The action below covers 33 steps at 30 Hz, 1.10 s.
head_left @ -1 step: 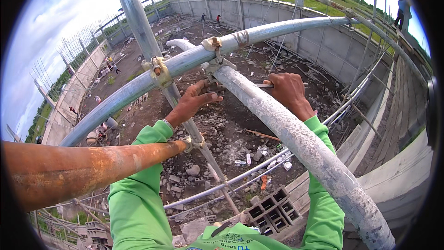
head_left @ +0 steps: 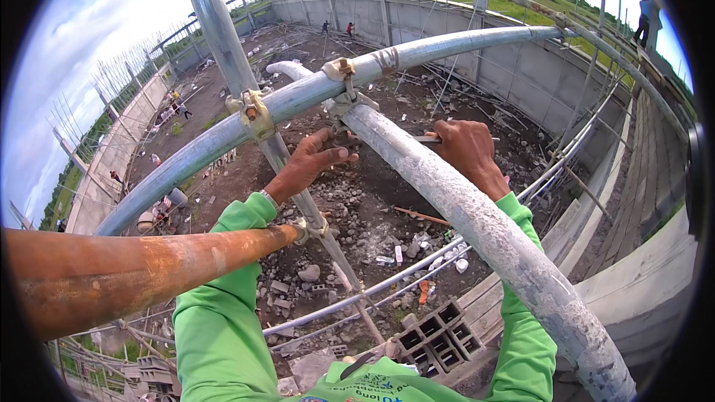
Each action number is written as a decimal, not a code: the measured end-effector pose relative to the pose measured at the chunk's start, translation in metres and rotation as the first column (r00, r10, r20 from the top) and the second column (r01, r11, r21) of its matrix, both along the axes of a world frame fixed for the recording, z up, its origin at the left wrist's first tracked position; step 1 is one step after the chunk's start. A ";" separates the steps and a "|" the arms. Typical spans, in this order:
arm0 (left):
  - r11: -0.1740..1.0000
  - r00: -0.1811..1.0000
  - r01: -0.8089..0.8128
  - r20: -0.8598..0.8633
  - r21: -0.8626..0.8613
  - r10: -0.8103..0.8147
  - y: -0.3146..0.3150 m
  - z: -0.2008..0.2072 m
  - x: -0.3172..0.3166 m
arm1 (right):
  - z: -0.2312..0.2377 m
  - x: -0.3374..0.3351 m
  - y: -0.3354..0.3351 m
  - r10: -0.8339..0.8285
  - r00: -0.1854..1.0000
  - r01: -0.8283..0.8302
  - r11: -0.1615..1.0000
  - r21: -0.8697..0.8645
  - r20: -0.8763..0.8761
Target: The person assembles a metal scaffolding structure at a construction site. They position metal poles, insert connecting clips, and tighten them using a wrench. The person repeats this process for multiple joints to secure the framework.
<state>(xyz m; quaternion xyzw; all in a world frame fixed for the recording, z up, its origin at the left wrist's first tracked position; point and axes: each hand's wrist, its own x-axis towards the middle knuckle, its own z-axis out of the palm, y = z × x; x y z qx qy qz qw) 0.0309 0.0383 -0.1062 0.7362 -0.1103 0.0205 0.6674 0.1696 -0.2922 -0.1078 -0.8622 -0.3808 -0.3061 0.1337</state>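
Observation:
A cement-crusted pipe (head_left: 477, 216) slopes from beneath a galvanized crosswise pipe (head_left: 447, 46) toward me at the lower right. A metal scaffold clamp (head_left: 344, 104) joins the two where they cross. Just under this clamp, my left hand (head_left: 309, 164) has its fingers curled, thumb toward the crusted pipe; what its fingertips grip is hidden. On the pipe's other side, my right hand (head_left: 468, 155) is closed around a thin grey bar, apparently a wrench (head_left: 427, 138). The wrench passes behind the pipe, so its far end cannot be seen.
An upright pipe (head_left: 214, 26) meets the crosswise one at another clamp (head_left: 255, 113). A rusty pipe (head_left: 149, 264) runs past my left forearm. Hollow blocks (head_left: 439, 342) and rubble lie below. Planks (head_left: 633, 193) stretch along the right; a person (head_left: 645, 22) stands far right.

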 end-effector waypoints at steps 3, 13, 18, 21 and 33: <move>0.994 0.995 0.098 0.010 -0.058 -0.097 0.004 -0.004 0.007 | 0.004 -0.043 -0.014 -0.003 0.990 0.009 0.999 -0.046 0.138; 0.978 0.988 0.111 -0.083 -0.176 -0.127 0.013 -0.009 0.015 | -0.008 -0.066 -0.001 -0.126 0.968 0.127 0.992 0.008 0.216; 0.996 0.999 -0.006 -0.055 -0.088 0.001 0.002 -0.004 0.012 | -0.018 -0.036 0.015 -0.254 0.935 0.221 0.963 0.156 0.248; 0.998 0.997 -0.054 -0.051 0.025 0.055 -0.004 0.000 0.008 | -0.022 -0.029 0.018 -0.300 0.918 0.256 0.948 0.188 0.261; 0.971 0.979 -0.196 -0.026 0.140 0.201 -0.005 0.008 -0.003 | -0.044 0.043 0.044 -0.113 0.988 0.086 0.967 0.239 0.102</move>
